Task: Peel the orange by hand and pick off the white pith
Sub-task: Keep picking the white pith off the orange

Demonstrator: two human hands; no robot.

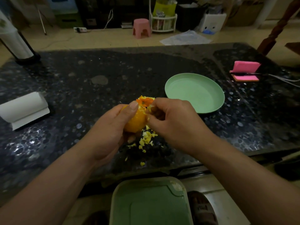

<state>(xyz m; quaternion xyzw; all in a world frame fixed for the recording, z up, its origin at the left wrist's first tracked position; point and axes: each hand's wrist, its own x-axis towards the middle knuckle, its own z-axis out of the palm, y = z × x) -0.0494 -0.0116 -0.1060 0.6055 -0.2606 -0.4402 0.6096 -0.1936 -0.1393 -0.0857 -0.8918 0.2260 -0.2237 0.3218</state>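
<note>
Evidently your left hand [112, 127] cupped the orange [137, 118] above the tabletop [81, 82] to steady it, while your right hand [172, 120] pinched rind at its bared top, letting peel scraps [146, 138] drop below.

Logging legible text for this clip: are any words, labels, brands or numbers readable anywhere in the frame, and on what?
No text can be read in this frame.
White box on the floor at the back: dark and blue marks, too blurred to read.
Yellow-green bag: nothing legible.
Pink notepad: no writing shows.
Orange and green plate: no label visible.
</note>
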